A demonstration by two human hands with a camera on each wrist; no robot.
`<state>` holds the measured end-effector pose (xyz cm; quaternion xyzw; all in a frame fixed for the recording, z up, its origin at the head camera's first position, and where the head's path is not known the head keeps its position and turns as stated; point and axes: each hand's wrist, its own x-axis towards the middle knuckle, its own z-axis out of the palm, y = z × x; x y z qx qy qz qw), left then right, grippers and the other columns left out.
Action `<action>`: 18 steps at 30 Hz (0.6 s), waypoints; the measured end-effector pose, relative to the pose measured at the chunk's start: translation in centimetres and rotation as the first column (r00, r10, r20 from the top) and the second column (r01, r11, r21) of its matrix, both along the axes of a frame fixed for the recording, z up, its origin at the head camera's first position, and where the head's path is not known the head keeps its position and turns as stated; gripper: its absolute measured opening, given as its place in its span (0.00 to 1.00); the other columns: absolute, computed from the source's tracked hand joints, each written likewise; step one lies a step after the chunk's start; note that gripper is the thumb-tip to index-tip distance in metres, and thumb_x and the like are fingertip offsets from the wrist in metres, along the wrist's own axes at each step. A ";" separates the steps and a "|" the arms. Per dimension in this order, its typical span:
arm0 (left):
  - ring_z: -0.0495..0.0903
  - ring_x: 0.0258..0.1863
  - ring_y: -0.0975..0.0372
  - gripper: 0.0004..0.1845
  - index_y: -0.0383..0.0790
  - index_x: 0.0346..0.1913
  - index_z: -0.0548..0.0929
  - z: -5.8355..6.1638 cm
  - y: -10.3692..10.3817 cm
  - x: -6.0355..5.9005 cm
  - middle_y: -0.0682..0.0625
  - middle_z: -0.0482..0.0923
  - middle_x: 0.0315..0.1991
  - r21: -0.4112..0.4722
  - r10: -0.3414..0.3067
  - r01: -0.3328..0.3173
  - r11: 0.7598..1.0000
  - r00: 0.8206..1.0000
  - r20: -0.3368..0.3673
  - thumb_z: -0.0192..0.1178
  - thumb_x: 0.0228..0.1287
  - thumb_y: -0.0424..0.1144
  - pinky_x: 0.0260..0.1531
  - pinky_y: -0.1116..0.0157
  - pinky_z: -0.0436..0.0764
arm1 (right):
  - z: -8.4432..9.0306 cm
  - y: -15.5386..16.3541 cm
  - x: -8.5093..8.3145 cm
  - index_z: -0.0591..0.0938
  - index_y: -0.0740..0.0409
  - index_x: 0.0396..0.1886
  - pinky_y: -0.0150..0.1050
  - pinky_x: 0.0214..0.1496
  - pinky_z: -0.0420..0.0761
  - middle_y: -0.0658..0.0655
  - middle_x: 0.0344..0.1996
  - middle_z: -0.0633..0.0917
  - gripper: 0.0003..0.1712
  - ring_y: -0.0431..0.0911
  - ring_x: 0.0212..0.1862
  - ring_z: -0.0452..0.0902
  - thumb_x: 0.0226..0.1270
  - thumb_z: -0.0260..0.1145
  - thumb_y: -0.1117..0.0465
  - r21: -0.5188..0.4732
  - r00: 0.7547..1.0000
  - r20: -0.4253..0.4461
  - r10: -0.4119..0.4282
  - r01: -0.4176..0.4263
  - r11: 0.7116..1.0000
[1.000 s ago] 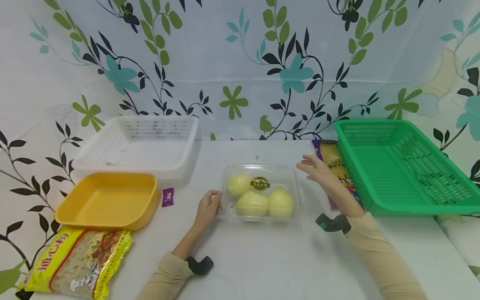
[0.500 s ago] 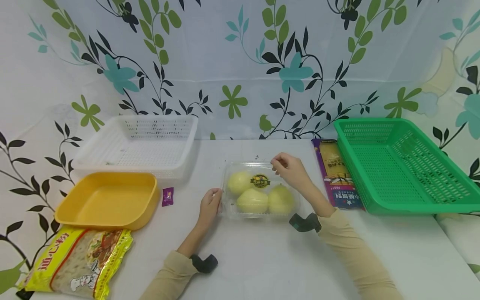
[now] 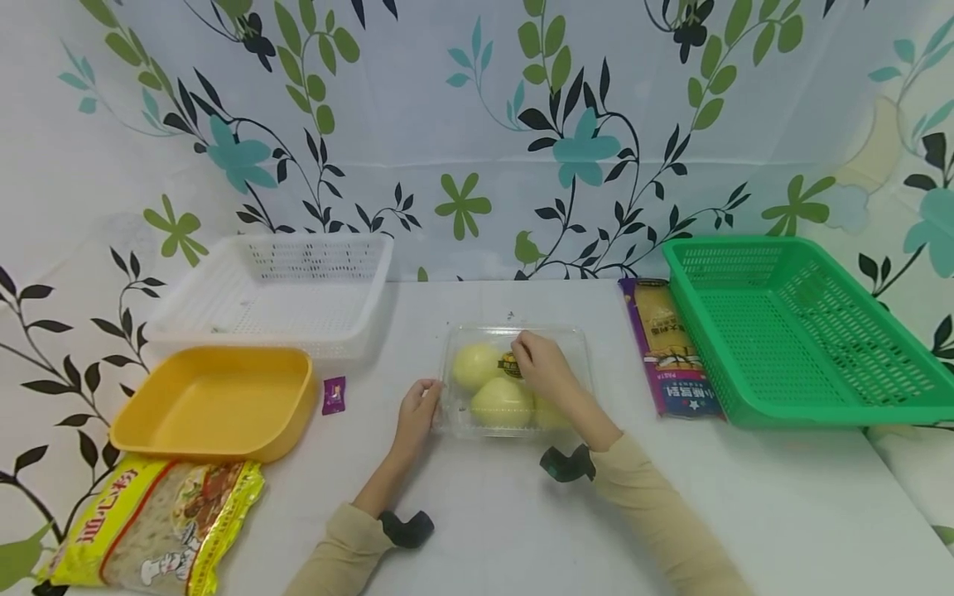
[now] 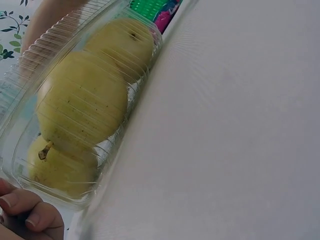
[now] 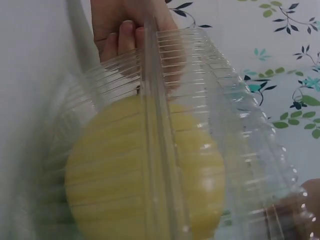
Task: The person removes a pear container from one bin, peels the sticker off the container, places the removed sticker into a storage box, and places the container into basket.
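In the head view a clear plastic fruit box [image 3: 458, 426] stands mid-table, its lid down. Three pale yellow pears [image 4: 82, 100] show through its walls. My left hand [image 3: 417, 411] grips the box's left side; its curled fingers [image 4: 42, 215] show by the box corner in the left wrist view. Over the lid is my right hand [image 3: 547, 368], fingers bent, fingertips at the black and gold sticker [image 3: 510, 365]. The hand hides part of the sticker and of the right pear. Whether it pinches the sticker or only touches it I cannot tell.
To the left are a white basket [image 3: 339, 335], a yellow basin [image 3: 216, 443], a yellow food bag [image 3: 152, 521] and a small purple packet [image 3: 334, 396]. A green basket [image 3: 827, 412] and a purple pasta bag [image 3: 671, 348] lie to the right. A flowered cloth hangs behind.
My right hand has moved left from beside the pasta bag, over the box lid and down to the sticker. My left hand stays at the box's left side.
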<state>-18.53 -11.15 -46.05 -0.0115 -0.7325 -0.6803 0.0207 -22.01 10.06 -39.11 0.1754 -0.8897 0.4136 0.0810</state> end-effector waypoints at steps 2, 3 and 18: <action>0.58 0.10 0.67 0.15 0.27 0.44 0.71 -0.4 0.0 0.0 0.53 0.62 0.12 -0.001 0.008 -0.008 1.000 1.000 -0.006 0.46 0.68 0.40 0.10 0.72 0.59 | -0.3 0.0 0.1 0.71 0.60 0.21 0.35 0.23 0.67 0.51 0.15 0.68 0.13 0.43 0.20 0.63 0.67 0.50 0.66 -0.017 1.000 -0.004 -0.010 0.010 1.000; 0.58 0.09 0.67 0.15 0.28 0.43 0.71 -0.5 0.0 0.0 0.53 0.62 0.11 0.004 0.011 -0.011 1.000 1.000 -0.010 0.46 0.68 0.40 0.10 0.72 0.59 | -0.5 0.0 0.0 0.70 0.60 0.21 0.35 0.23 0.66 0.51 0.15 0.68 0.13 0.43 0.20 0.62 0.67 0.50 0.66 -0.022 1.000 -0.005 -0.012 0.011 1.000; 0.58 0.07 0.69 0.12 0.23 0.41 0.69 0.2 0.3 0.3 0.53 0.61 0.09 0.105 -0.019 0.017 0.994 1.000 0.013 0.44 0.68 0.33 0.09 0.73 0.58 | -0.6 -0.3 0.3 0.67 0.57 0.19 0.34 0.24 0.63 0.50 0.16 0.68 0.20 0.43 0.22 0.62 0.52 0.69 0.54 0.058 0.996 0.067 -0.052 0.048 0.997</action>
